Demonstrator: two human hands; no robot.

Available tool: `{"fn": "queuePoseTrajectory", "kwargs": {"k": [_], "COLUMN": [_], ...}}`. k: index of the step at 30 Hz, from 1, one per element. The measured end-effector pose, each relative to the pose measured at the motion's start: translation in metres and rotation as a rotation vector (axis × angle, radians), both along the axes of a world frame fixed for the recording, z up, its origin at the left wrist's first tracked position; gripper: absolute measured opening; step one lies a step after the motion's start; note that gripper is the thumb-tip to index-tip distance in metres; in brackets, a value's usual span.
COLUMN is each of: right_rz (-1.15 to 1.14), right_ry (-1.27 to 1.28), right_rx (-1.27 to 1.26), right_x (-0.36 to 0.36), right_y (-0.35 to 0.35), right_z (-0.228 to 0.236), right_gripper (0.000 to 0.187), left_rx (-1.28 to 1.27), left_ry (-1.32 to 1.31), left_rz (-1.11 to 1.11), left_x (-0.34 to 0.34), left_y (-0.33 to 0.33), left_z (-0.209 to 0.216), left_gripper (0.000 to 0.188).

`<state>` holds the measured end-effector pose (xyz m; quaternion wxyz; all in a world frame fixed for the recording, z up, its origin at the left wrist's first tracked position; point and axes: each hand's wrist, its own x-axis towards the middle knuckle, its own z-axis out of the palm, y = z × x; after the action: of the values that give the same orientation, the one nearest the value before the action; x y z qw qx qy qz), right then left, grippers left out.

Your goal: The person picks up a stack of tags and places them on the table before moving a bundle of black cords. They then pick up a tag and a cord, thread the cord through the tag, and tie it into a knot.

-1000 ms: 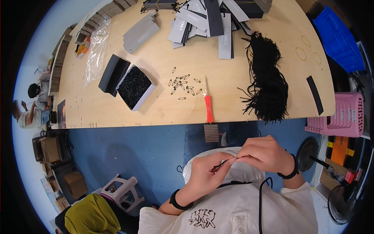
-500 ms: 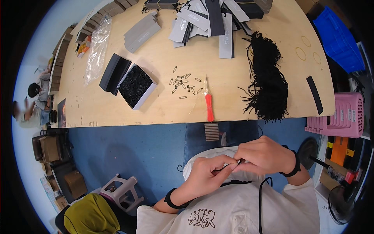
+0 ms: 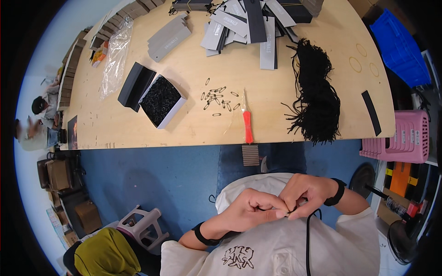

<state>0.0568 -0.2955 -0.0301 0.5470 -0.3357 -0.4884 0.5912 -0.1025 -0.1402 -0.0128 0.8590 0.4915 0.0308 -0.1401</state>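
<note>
Close in front of my shirt, my left hand (image 3: 251,210) and my right hand (image 3: 309,192) meet fingertip to fingertip. Both pinch a thin black cord (image 3: 288,213); most of it is hidden by the fingers. Beyond them on the table, several small dark safety pins (image 3: 213,97) lie scattered. A box (image 3: 175,112) with its dark lid raised is full of black pins. To the right of the loose pins lies a pointed tool with a red handle (image 3: 248,128). A thick bundle of black cords (image 3: 317,99) is spread further right.
Grey and black hang tags (image 3: 268,48) pile up at the far side, near a flat grey card stack (image 3: 169,37). A clear plastic bag (image 3: 115,57) lies left. Rubber bands (image 3: 355,64) and a black strip (image 3: 371,112) are at right, beside a pink basket (image 3: 414,135).
Both hands have moved slightly down toward my shirt and a little to the right, still pinched together. The things on the table have stayed put.
</note>
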Motion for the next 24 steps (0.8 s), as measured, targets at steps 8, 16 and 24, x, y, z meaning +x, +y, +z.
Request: {"fn": "queuePoseTrajectory", "kwargs": {"k": [8,16,24], "right_rz": [-0.189,-0.501,-0.679], "right_ry": [-0.114,-0.232,-0.121], "right_rx": [-0.153,-0.378,-0.508], "right_x": [0.0,0.003,0.003], "right_y": [-0.013,-0.045,-0.058], "right_z": [-0.012,-0.037,-0.056], "right_gripper": [0.018,0.019,0.019], "left_rx": [0.469,0.712,0.916], "left_ry": [0.102,0.132,0.073], "left_rz": [0.029,0.471,0.578], "left_x": [-0.014,-0.021,-0.004], "left_y": [0.019,0.025,0.02], "left_z": [-0.013,-0.047,-0.044], "left_gripper": [0.008,0.008,0.005]}}
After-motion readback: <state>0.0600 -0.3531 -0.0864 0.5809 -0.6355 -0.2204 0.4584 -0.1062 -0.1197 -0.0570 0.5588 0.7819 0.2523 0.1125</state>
